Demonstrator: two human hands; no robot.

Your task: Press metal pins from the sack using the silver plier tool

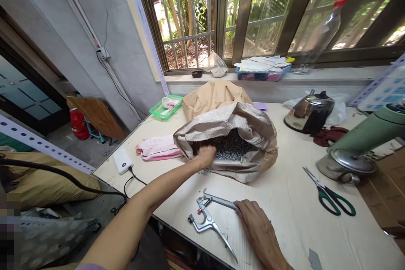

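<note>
A brown paper sack (265,128) with a silvery inner face lies open on the table, holding a heap of small dark metal pieces (232,145). My left hand (207,155) reaches into its mouth at the left; its fingertips are hidden, so what it holds does not show. Below the sack lies a pair of silver snap-setting pliers (207,219) with a spring and a red part, its handles spread wide. My right hand (255,223) is closed round the end of the upper handle. A few shiny pieces (205,173) lie just outside the sack.
Scissors (330,196), a lidded metal mug (344,164), a green flask (370,128) and a kettle (310,112) stand or lie at the right. At the left are a pink-white cloth (158,147), a white power bank (123,161) with cable, and a green basket (166,107).
</note>
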